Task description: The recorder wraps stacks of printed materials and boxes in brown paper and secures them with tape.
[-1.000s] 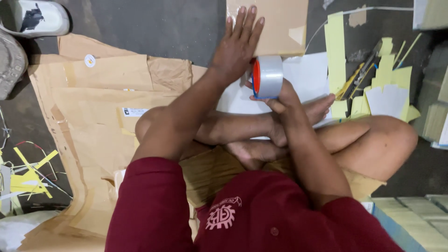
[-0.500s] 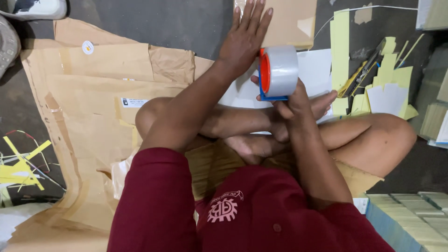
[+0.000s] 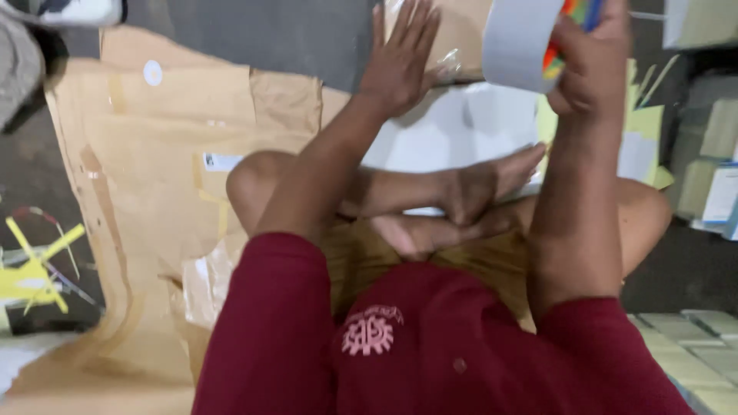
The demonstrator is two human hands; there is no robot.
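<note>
I sit cross-legged on the floor in a dark red shirt. My left hand [image 3: 401,58] lies flat with fingers spread, pressing on clear tape over a brown cardboard piece [image 3: 453,31] at the top. My right hand [image 3: 588,65] is raised high and grips a wide roll of grey tape [image 3: 519,38] with a coloured core, partly cut off by the top edge. White sheets [image 3: 453,131] lie under my hands, in front of my crossed feet [image 3: 469,192].
Large flattened brown cardboard [image 3: 154,154] covers the floor at left. Yellow paper strips [image 3: 34,269] lie at far left, more yellow and white offcuts [image 3: 653,131] at right. A shoe [image 3: 73,11] sits top left. Pale boxes [image 3: 715,138] stand at right.
My right hand has lifted the tape roll up and away toward the top of the view. My left hand stays pressed flat. The view has moved closer.
</note>
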